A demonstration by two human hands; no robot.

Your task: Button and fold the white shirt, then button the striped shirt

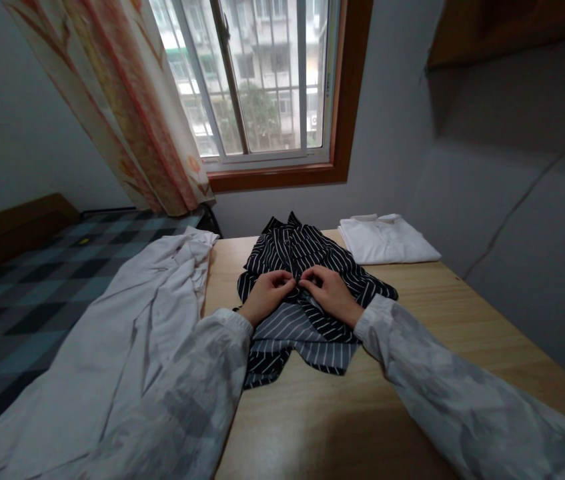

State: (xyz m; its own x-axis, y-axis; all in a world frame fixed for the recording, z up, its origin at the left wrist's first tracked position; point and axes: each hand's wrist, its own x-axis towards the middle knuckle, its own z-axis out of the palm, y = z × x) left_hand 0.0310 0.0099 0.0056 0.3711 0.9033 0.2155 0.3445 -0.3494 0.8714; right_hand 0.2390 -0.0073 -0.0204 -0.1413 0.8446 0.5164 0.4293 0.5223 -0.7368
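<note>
A black shirt with white stripes [307, 247] lies on the wooden table in front of me, its collar toward the window. Its lower front falls partly open, and the greyer inner side of the cloth shows near the hem. My left hand [269, 293] pinches the front edge of the shirt at the middle. Close beside it, my right hand [329, 290] pinches the opposite front edge, fingertips almost meeting the left ones. Any button between the fingertips is too small to make out.
A folded white shirt [387, 241] rests at the table's far right corner. Loose white garments [127, 320] spread along the left side, beside a bed with a checked cover [27, 300]. Behind the wooden table [302, 427] are a window [262, 80] and a patterned curtain [122, 100].
</note>
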